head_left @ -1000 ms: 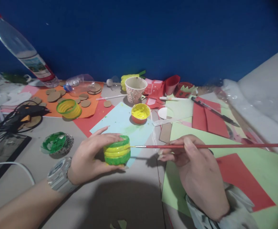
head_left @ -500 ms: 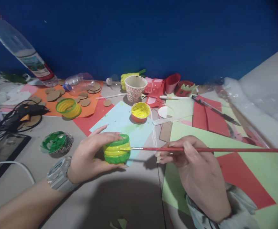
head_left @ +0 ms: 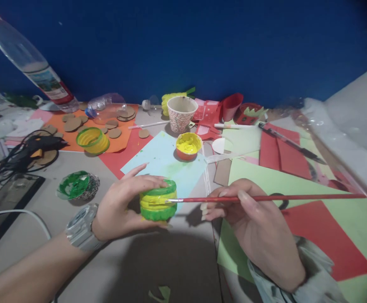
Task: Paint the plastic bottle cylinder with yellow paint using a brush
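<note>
My left hand [head_left: 123,204] is closed around a ribbed piece of plastic bottle [head_left: 153,203], thumb below and fingers over the top. Green paint covers its two ends, with a yellow band between them. In my right hand [head_left: 255,227] a long red paintbrush [head_left: 211,199] is pinched between thumb and fingers. The brush lies almost level, its bristles touching the yellow band. Beyond the ribbed piece, a small cup of yellow paint [head_left: 188,145] stands on light blue paper [head_left: 166,162]. Left of my wrist is a cup of green paint [head_left: 76,185].
A patterned paper cup [head_left: 181,114] stands behind the yellow paint. Another painted bottle ring [head_left: 93,141] and cardboard discs [head_left: 72,124] lie on orange paper. A tall bottle [head_left: 44,78] leans at the back left; a glue gun [head_left: 41,145] lies below it. Green paper [head_left: 334,214] covers the right.
The whole view has shifted slightly. My right hand has drawn a little closer to my left, and the bristles rest farther left along the yellow band. Both hands keep their hold.
</note>
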Tool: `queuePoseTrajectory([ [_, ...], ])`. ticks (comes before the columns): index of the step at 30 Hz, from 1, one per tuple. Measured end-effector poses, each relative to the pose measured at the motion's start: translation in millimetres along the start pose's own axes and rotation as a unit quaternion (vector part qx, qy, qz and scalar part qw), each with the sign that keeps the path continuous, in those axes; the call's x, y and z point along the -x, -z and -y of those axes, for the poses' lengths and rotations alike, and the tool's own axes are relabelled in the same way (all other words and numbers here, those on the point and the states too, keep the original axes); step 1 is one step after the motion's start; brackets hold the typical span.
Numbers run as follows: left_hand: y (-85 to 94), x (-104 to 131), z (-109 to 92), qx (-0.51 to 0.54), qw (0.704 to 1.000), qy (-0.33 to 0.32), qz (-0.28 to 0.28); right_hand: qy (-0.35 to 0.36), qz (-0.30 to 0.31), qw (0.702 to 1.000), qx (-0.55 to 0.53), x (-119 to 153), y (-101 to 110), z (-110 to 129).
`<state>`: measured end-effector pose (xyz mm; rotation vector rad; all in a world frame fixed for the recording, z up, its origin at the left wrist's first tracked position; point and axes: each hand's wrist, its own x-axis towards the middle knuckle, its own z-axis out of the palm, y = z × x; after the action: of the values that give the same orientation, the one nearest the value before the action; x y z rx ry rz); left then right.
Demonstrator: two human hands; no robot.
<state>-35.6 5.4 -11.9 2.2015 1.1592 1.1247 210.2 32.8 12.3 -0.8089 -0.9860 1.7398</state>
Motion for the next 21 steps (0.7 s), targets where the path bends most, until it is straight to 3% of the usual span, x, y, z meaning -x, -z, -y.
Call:
queuePoseTrajectory([
  [12,1.0,-1.4,-1.1,0.04,0.999,-0.022,-0.008,-0.017,-0.006,1.0,0.009,-5.8,0.7,-4.6],
  [21,2.9,-3.7,-1.9,0.018,0.999,-0.041,-0.015,-0.053,0.008,0.997,-0.05,-10.2,3.0,0.5],
])
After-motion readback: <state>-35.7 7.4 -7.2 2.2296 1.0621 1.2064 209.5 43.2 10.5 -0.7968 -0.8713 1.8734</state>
